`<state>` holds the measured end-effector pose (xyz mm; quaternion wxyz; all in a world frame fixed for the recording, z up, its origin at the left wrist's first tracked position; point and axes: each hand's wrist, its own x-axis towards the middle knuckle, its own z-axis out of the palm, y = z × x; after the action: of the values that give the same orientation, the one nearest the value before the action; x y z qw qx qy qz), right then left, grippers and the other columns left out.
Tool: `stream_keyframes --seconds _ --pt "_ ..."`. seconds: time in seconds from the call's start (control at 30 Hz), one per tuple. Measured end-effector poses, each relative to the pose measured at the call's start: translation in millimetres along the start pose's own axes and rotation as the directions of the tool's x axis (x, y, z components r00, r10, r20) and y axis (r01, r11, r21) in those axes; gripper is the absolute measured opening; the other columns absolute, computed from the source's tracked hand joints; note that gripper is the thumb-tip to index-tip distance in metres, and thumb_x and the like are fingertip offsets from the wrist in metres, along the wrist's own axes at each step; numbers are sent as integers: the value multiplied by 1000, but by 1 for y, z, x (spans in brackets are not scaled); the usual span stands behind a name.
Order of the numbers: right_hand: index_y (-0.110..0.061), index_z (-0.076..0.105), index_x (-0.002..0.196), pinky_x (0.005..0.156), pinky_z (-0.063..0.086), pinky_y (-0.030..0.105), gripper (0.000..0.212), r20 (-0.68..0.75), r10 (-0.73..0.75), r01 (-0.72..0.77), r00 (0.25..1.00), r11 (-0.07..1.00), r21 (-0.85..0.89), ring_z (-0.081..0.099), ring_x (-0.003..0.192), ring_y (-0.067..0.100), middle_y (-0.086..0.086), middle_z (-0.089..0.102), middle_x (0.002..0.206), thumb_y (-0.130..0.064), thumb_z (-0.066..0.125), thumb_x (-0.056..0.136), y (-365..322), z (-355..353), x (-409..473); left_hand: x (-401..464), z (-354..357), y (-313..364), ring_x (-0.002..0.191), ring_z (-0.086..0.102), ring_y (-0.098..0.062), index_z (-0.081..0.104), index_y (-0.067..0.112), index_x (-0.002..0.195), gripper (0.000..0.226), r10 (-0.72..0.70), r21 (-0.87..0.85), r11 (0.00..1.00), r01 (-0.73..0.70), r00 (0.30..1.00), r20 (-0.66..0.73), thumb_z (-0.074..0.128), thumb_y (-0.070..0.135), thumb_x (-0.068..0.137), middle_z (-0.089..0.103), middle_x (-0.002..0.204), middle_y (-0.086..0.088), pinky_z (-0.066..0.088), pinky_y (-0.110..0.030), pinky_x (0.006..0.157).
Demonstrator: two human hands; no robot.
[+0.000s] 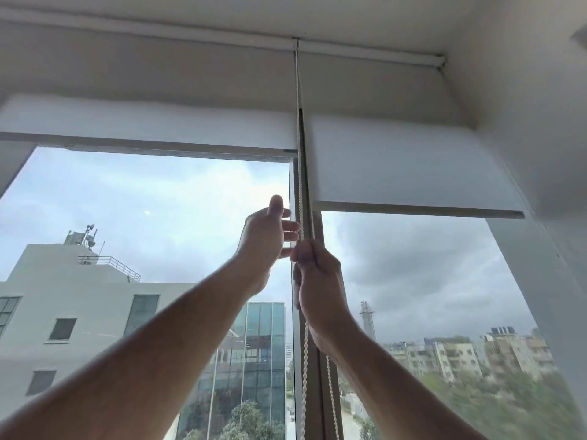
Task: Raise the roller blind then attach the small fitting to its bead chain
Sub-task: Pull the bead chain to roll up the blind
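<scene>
Two white roller blinds hang over a tall window. The left blind (152, 128) is rolled higher than the right blind (409, 166), whose bottom bar sits lower. A white bead chain (305, 354) runs down from the roller between them, along the window post. My right hand (317, 281) grips the chain in a fist. My left hand (270, 239) is raised just left of the chain with fingers straight, their tips reaching toward it. No small fitting shows.
The window post (314, 376) stands between the two panes. A white wall (540, 122) closes in on the right and the ceiling (349, 14) is just above the rollers. Outside are buildings and trees.
</scene>
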<state>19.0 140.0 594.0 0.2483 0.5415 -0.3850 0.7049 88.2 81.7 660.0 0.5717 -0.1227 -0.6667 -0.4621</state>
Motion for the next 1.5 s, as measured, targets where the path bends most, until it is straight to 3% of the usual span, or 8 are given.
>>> stream_keyframes --seconds 0.2,0.3,0.4,0.57,0.83,0.93,1.2,1.5 --pt "-17 50 71 47 23 28 37 12 -15 15 1000 1000 -4 26 45 9 -12 33 50 -21 42 107 13 -4 -17 12 32 18 45 37 -18 66 7 89 37 -134 28 991 134 991 4 43 32 104 49 53 0 32 -26 48" --pt "-20 50 65 43 25 23 42 71 -4 2 997 1000 29 27 43 8 -10 34 50 -22 42 107 12 -11 -11 12 41 10 44 39 -20 52 17 58 44 50 164 986 -34 994 -96 43 26 100 45 48 2 32 -27 50" --pt "-23 61 64 39 34 21 46 169 95 -117 981 985 126 34 38 12 -2 42 49 -34 44 106 14 -24 -5 13 40 6 55 47 -18 48 18 61 46 265 392 898 -199 957 -122 36 26 104 52 58 2 35 -26 50" --pt "-13 71 89 51 56 29 62 -6 232 -229 973 965 126 64 49 20 6 62 54 -63 35 97 10 -40 25 1 43 -2 41 52 -4 50 15 60 50 367 402 868 -291 922 -125 36 28 106 53 53 1 35 -14 37" --pt "-7 57 106 60 58 33 40 134 324 -348 936 907 237 72 69 20 11 71 86 -43 41 105 -29 -21 83 -55 40 -68 49 49 2 40 26 55 51 441 415 831 -370 893 -86 39 18 105 41 46 12 37 -17 51" --pt "-8 58 102 40 33 20 28 50 413 -410 909 867 285 44 41 7 -1 54 59 -27 38 107 -29 -4 89 -68 39 -83 48 46 -4 41 23 57 48 423 386 849 -360 901 -90 38 25 105 39 43 8 35 -21 49" --pt "-27 61 66 47 31 21 44 -192 10 -37 981 990 -136 44 53 4 -14 52 55 -1 38 93 0 11 67 -75 21 -117 41 34 -4 50 23 57 48 391 249 891 -379 920 1 39 44 98 42 43 9 27 -16 44" --pt "-20 59 64 39 39 13 42 -79 -1 3 997 1000 22 49 41 -2 -15 49 44 -8 42 100 39 1 20 -33 13 -97 68 69 -21 71 20 75 56 182 87 981 -172 976 -117 34 55 101 73 68 -6 56 -43 64"
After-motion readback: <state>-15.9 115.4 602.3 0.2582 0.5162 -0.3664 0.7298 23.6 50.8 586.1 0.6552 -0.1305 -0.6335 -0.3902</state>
